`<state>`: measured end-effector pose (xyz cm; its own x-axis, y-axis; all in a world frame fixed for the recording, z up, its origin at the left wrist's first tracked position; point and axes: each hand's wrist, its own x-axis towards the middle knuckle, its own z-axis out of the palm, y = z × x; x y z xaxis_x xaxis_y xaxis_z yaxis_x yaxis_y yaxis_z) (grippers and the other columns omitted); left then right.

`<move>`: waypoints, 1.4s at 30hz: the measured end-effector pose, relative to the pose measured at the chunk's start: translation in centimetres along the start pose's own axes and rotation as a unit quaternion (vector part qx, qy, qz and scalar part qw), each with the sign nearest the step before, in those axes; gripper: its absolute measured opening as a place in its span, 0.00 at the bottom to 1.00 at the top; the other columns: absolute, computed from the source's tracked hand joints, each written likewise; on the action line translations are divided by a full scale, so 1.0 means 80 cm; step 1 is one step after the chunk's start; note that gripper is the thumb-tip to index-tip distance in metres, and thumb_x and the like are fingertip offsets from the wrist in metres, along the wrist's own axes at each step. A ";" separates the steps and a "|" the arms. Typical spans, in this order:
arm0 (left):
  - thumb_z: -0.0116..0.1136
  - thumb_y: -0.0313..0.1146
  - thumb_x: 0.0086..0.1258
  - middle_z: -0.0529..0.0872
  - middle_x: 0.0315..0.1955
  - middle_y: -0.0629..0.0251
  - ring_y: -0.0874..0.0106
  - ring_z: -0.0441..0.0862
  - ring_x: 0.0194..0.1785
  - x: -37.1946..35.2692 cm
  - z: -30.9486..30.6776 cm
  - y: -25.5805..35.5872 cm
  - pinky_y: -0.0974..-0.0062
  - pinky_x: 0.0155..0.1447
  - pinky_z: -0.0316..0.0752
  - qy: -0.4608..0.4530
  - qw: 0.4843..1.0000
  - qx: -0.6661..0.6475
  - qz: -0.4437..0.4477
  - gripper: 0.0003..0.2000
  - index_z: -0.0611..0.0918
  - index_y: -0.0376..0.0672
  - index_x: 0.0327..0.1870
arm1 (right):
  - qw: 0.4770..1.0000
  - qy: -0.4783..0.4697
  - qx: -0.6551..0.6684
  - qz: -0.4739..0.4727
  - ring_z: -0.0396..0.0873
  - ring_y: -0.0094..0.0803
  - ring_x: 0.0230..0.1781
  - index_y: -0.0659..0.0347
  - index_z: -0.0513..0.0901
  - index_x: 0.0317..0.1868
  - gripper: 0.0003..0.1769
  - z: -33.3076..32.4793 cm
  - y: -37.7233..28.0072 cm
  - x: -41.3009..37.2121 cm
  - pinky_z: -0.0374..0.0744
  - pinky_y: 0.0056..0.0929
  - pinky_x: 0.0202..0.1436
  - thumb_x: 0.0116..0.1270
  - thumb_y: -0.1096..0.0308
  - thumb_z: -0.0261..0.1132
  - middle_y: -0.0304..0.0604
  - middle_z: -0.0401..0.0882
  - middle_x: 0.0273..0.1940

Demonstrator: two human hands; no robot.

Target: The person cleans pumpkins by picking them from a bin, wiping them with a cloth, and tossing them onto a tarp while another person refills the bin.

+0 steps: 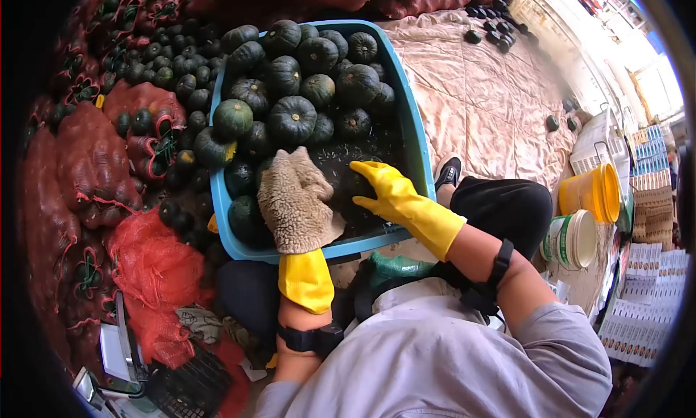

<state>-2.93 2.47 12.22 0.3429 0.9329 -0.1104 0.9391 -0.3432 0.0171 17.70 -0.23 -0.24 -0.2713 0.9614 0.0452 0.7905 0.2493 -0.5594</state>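
A blue tub (417,139) holds dark water and many green kabocha squashes (291,119), heaped toward its far side. My left hand (296,200) wears a fuzzy beige scrubbing mitt over a yellow rubber glove. It is over the tub's near left part, and the mitt hides its fingers. In a yellow rubber glove, my right hand (391,189) reaches in from the right, thumb and fingers curved around a dark, wet squash (349,192). That squash lies low at the water between my two hands, its outline hard to make out.
Loose squashes (181,59) and red mesh sacks (94,160) crowd the left. An empty-looking red net (156,258) lies nearer me. A wrinkled pale sheet (471,92) covers the floor at right. Beyond my knee stand a yellow bucket (591,193), a white bucket (573,238) and printed cartons (645,302).
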 end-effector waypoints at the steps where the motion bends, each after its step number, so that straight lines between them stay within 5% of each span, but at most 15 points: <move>1: 0.77 0.51 0.53 0.83 0.71 0.55 0.58 0.72 0.80 0.005 -0.024 -0.002 0.61 0.85 0.63 -0.076 0.996 0.035 0.023 0.38 0.86 0.48 0.69 | 0.999 -0.031 -0.016 0.024 0.80 0.57 0.69 0.54 0.77 0.77 0.42 0.003 -0.010 0.002 0.81 0.49 0.71 0.64 0.59 0.81 0.58 0.81 0.69; 10: 0.82 0.42 0.50 0.87 0.61 0.53 0.58 0.82 0.72 -0.004 -0.041 0.016 0.65 0.77 0.76 -0.071 0.995 -0.040 -0.065 0.37 0.85 0.38 0.65 | 0.971 -0.200 -0.116 0.060 0.83 0.54 0.67 0.56 0.75 0.76 0.44 0.020 -0.004 0.027 0.83 0.48 0.67 0.62 0.54 0.83 0.57 0.82 0.68; 12: 0.79 0.42 0.54 0.88 0.60 0.53 0.58 0.83 0.70 -0.003 -0.012 0.010 0.66 0.76 0.77 -0.041 0.998 -0.031 -0.036 0.35 0.84 0.37 0.65 | 0.964 -0.214 0.123 0.100 0.83 0.50 0.68 0.55 0.76 0.77 0.45 0.004 0.052 0.030 0.82 0.46 0.69 0.63 0.51 0.84 0.53 0.83 0.70; 14: 0.73 0.42 0.63 0.88 0.59 0.56 0.61 0.84 0.67 0.016 0.062 -0.012 0.66 0.74 0.78 0.015 0.982 -0.180 -0.057 0.30 0.84 0.36 0.65 | 0.783 -0.188 0.516 0.294 0.83 0.39 0.70 0.50 0.74 0.80 0.42 -0.026 0.031 0.017 0.81 0.43 0.72 0.71 0.51 0.80 0.42 0.82 0.72; 18: 0.60 0.42 0.81 0.90 0.57 0.60 0.65 0.87 0.62 0.066 0.198 -0.033 0.67 0.69 0.81 0.061 0.634 -0.745 -0.197 0.21 0.83 0.35 0.65 | 0.649 -0.083 0.725 0.215 0.83 0.33 0.71 0.47 0.74 0.80 0.36 -0.066 0.013 0.003 0.82 0.43 0.72 0.77 0.55 0.76 0.38 0.82 0.71; 20: 0.55 0.41 0.86 0.92 0.52 0.63 0.67 0.90 0.56 0.037 0.076 0.003 0.68 0.62 0.84 0.029 0.491 -0.810 -0.319 0.19 0.83 0.35 0.64 | 0.626 -0.055 0.749 0.209 0.83 0.33 0.70 0.46 0.74 0.80 0.33 -0.061 0.017 0.006 0.82 0.43 0.71 0.79 0.56 0.74 0.38 0.82 0.71; 24: 0.56 0.40 0.84 0.81 0.31 0.75 0.79 0.80 0.35 0.030 0.077 0.022 0.77 0.43 0.77 0.000 0.511 -0.841 -0.174 0.11 0.83 0.47 0.38 | 0.534 -0.002 0.814 0.229 0.80 0.34 0.71 0.45 0.77 0.76 0.29 -0.042 0.011 0.012 0.79 0.53 0.73 0.79 0.53 0.73 0.37 0.83 0.69; 27: 0.55 0.41 0.80 0.78 0.30 0.75 0.78 0.79 0.37 0.027 0.071 0.038 0.76 0.43 0.77 -0.065 0.453 -0.871 -0.179 0.11 0.81 0.46 0.38 | 0.645 0.030 0.689 0.330 0.75 0.44 0.76 0.45 0.72 0.81 0.40 -0.041 0.021 0.026 0.72 0.61 0.80 0.74 0.56 0.79 0.46 0.78 0.73; 29: 0.55 0.38 0.78 0.79 0.30 0.76 0.76 0.80 0.38 0.029 0.077 0.040 0.72 0.43 0.78 0.004 0.420 -0.871 -0.254 0.10 0.81 0.42 0.38 | 0.766 0.077 0.614 0.173 0.78 0.42 0.72 0.51 0.76 0.77 0.34 -0.080 0.077 -0.006 0.76 0.49 0.77 0.74 0.59 0.78 0.47 0.81 0.69; 30: 0.56 0.36 0.76 0.79 0.31 0.77 0.76 0.80 0.38 0.034 0.077 0.041 0.71 0.43 0.79 0.044 0.403 -0.866 -0.293 0.09 0.81 0.40 0.38 | 0.705 0.118 0.675 0.186 0.82 0.39 0.67 0.56 0.79 0.72 0.28 -0.138 0.091 -0.016 0.79 0.43 0.72 0.76 0.59 0.75 0.46 0.83 0.65; 32: 0.56 0.36 0.75 0.79 0.32 0.75 0.74 0.80 0.40 0.059 0.063 0.054 0.70 0.45 0.78 0.069 0.433 -0.849 -0.296 0.09 0.81 0.40 0.39 | 0.652 0.139 0.745 0.015 0.88 0.35 0.58 0.66 0.81 0.68 0.21 -0.261 0.153 -0.062 0.85 0.35 0.66 0.83 0.61 0.67 0.46 0.87 0.60; 34: 0.57 0.36 0.74 0.80 0.33 0.74 0.73 0.80 0.42 0.093 0.043 0.076 0.69 0.47 0.78 0.047 0.493 -0.835 -0.240 0.09 0.81 0.40 0.39 | 0.616 0.440 0.648 0.087 0.89 0.40 0.57 0.66 0.81 0.66 0.21 -0.386 0.274 -0.085 0.88 0.36 0.63 0.84 0.59 0.66 0.49 0.89 0.58; 37: 0.58 0.36 0.73 0.80 0.35 0.72 0.70 0.80 0.44 0.126 0.016 0.101 0.68 0.50 0.77 0.030 0.547 -0.817 -0.178 0.08 0.82 0.40 0.41 | 0.630 0.541 0.543 0.125 0.84 0.32 0.52 0.61 0.81 0.66 0.24 -0.525 0.312 -0.103 0.84 0.33 0.59 0.79 0.55 0.72 0.41 0.84 0.51; 40: 0.59 0.36 0.72 0.81 0.38 0.70 0.68 0.80 0.47 0.129 0.013 0.101 0.66 0.53 0.76 0.036 0.587 -0.796 -0.145 0.08 0.82 0.40 0.42 | 0.596 0.628 0.456 0.204 0.80 0.24 0.46 0.56 0.81 0.66 0.28 -0.537 0.340 -0.120 0.80 0.30 0.56 0.75 0.51 0.78 0.33 0.79 0.44; 42: 0.60 0.36 0.71 0.81 0.39 0.69 0.66 0.80 0.49 0.111 0.024 0.083 0.65 0.55 0.76 0.047 0.619 -0.774 -0.128 0.09 0.83 0.40 0.43 | 0.698 0.520 0.473 0.140 0.80 0.36 0.65 0.55 0.77 0.73 0.32 -0.474 0.325 -0.080 0.80 0.37 0.70 0.76 0.51 0.76 0.41 0.80 0.64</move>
<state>6.31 8.22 9.44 0.1105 0.9621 -0.2492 -0.1651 0.2650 0.9500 60.82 4.48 16.26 0.7545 0.6441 0.1261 -0.1159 0.3199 -0.9403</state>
